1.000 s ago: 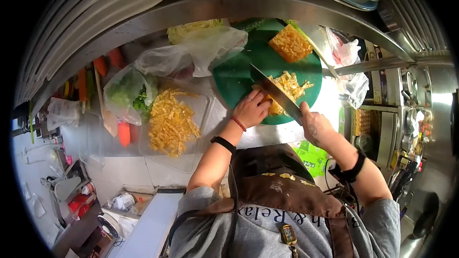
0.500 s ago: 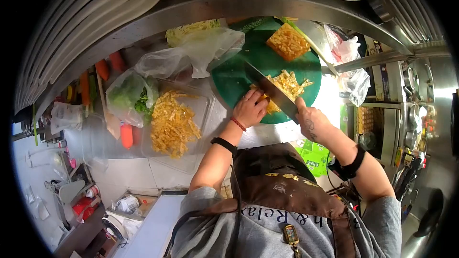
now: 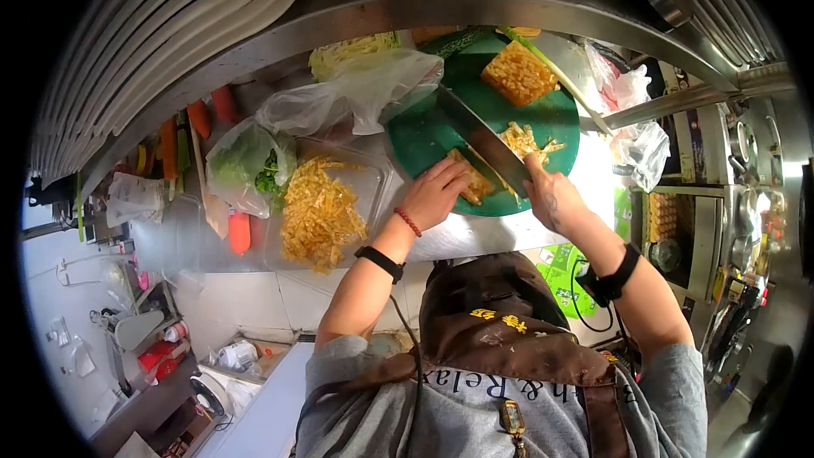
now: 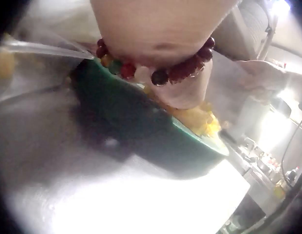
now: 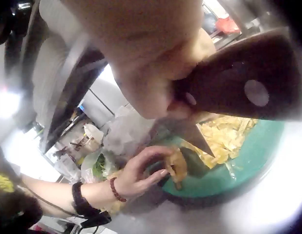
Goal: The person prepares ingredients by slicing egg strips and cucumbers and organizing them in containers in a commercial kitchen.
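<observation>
My right hand grips the handle of a broad cleaver over the round green board. The dark handle looms large in the right wrist view. To the blade's left, my left hand holds a golden slab piece at the board's near edge; the right wrist view shows its thumb and fingers around the piece. Cut yellow strips lie beyond the blade. A thick golden block rests at the board's back.
Left of the board, a clear tray holds a heap of yellow strips. Plastic bags, bagged greens and carrots lie around it. A long green stalk crosses the board's back right; a metal shelf edge runs above.
The left hand has drawn back slightly to the left, exposing more of the piece. The cleaver has shifted a little toward the back of the board. The head view has also shifted.
</observation>
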`<action>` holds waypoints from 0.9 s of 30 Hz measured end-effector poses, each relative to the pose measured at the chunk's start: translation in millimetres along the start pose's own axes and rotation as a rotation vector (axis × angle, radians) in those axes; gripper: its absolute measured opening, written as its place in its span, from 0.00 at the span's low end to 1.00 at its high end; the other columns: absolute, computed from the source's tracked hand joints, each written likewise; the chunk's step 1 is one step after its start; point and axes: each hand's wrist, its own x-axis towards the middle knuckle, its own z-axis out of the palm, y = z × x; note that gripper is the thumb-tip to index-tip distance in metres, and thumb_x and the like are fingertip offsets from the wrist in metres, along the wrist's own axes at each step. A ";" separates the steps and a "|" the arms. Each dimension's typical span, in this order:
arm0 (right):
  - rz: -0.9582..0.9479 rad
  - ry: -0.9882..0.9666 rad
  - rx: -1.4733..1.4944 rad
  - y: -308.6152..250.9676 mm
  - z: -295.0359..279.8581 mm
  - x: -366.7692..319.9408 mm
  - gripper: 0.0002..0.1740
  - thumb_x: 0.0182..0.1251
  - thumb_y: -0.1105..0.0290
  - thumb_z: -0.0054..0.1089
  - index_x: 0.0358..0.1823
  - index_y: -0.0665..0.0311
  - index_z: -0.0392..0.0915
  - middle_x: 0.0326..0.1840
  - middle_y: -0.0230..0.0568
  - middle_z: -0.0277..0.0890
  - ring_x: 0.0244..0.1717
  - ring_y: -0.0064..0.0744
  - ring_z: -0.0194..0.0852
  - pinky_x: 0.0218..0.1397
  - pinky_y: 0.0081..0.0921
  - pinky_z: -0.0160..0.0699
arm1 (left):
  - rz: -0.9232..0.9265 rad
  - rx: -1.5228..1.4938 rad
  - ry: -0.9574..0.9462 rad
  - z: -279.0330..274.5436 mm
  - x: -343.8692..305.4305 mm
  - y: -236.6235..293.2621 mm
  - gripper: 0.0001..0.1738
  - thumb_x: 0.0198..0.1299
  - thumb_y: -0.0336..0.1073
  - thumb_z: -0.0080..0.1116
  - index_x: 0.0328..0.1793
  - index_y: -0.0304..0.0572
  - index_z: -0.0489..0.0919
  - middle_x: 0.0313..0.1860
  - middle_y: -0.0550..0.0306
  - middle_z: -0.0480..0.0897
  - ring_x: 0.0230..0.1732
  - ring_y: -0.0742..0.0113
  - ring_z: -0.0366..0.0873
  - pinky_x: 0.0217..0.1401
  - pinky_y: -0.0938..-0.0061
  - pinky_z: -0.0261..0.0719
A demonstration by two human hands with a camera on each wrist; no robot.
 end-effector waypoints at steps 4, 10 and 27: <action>-0.008 -0.009 -0.026 -7.1 13.5 -13.9 0.16 0.67 0.74 0.50 0.51 0.68 0.56 0.23 0.63 0.76 0.28 0.67 0.77 0.32 0.55 0.76 | -0.030 0.019 0.025 1.7 -4.6 -0.5 0.17 0.54 0.26 0.58 0.51 0.44 0.80 0.57 0.51 0.77 0.62 0.50 0.71 0.62 0.62 0.75; 0.025 0.048 -0.007 4.4 57.5 -2.0 0.19 0.66 0.73 0.51 0.53 0.70 0.56 0.26 0.65 0.77 0.32 0.68 0.78 0.35 0.54 0.77 | -0.064 0.105 0.068 14.7 -10.9 3.0 0.15 0.55 0.31 0.54 0.50 0.48 0.81 0.61 0.57 0.76 0.67 0.56 0.69 0.62 0.64 0.76; 0.009 0.043 0.045 22.8 14.6 -2.4 0.17 0.68 0.72 0.51 0.54 0.65 0.59 0.26 0.66 0.77 0.33 0.68 0.77 0.38 0.55 0.76 | -0.198 0.037 0.127 33.0 -6.0 13.8 0.19 0.57 0.27 0.52 0.56 0.45 0.79 0.59 0.50 0.72 0.61 0.50 0.71 0.59 0.61 0.78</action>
